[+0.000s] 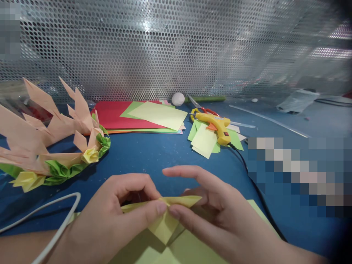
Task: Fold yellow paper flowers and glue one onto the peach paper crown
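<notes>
Between my two hands is a piece of folded yellow paper (165,225), with pointed corners to the left and right and one pointing down toward me. My left hand (118,212) pinches it near the middle, thumb on the near side. From the other side my right hand (209,205) grips it, its thumb tip close to my left thumb and its index finger raised off the paper. Some fingertips are hidden behind the fold. Below the hands lie larger sheets of pale yellow-green paper (192,249).
At left stands a ring of folded peach paper (52,124) with green leaves and yellow flowers. Coloured sheets (118,113) lie at the back. A yellow glue gun (217,126) rests on small paper pieces near scissors (202,107). A white cable (74,205) crosses by my left arm.
</notes>
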`<state>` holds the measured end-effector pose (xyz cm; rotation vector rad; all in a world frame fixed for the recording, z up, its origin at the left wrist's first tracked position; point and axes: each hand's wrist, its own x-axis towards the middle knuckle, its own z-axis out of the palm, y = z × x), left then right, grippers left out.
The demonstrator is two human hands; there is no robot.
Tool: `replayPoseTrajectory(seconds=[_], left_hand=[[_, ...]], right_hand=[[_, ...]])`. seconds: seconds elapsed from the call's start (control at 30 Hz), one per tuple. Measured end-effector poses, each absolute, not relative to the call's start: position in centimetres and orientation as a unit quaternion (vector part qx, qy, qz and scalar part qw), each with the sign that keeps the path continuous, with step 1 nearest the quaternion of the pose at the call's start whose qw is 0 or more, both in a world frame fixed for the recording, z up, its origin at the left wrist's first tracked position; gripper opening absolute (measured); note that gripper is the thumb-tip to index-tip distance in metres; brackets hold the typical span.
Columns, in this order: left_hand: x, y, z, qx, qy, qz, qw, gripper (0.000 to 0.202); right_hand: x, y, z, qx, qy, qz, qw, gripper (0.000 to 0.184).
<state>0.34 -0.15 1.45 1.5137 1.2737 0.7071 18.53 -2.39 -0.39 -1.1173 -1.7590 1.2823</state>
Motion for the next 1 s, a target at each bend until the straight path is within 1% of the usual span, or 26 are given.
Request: replayPoseTrajectory(seconds=[0.2,0.27,0.33,0.43,0.5,0.57,0.63,0.7,0.83,1.0], left_hand=[[-0.2,-0.5,1.2,0.604,0.511,0.274,0.546,0.018],[-0.4,-0.5,1.1,0.597,0.494,0.268,0.573,0.018],[-0.3,-0.4,1.1,0.6,0.482,0.261,0.583,0.019],[-0.2,0.0,1.3,0.634,0.477,0.238,0.56,0.019],[-0.2,0.1,1.4,0.653,0.477,0.224,0.544,0.017],[-0.2,0.0,1.5,0.656,0.483,0.221,0.537,0.015],[-0.2,-0.1,1.4,0.652,0.487,0.232,0.533,0.016],[-0.1,-0.2,1.3,0.64,0.496,0.246,0.533,0.015],[-0.1,0.0,1.2,0.592,0.51,0.275,0.561,0.01],[-0.7,0.2,1.0,0.559,0.454,0.337,0.606,0.019]], right_hand=[[18.8,-2.4,-0.7,-0.419,-0.745,0.392,0.341,0.05],[18.9,-2.4,-0.8,-0.403,-0.756,0.381,0.348,0.055],[18.9,-2.5,-1.1,-0.39,-0.763,0.371,0.359,0.055],[19.0,-2.7,-1.4,-0.408,-0.769,0.331,0.365,0.053],[18.9,-2.8,-1.6,-0.425,-0.769,0.308,0.365,0.055],[18.9,-2.9,-1.5,-0.429,-0.766,0.309,0.366,0.057],[19.0,-2.9,-1.3,-0.426,-0.762,0.323,0.366,0.055],[19.2,-2.8,-1.0,-0.423,-0.762,0.317,0.375,0.047],[19.7,-2.5,0.0,-0.398,-0.783,0.266,0.397,0.016],[19.9,-2.1,0.6,-0.336,-0.813,0.212,0.426,0.02]])
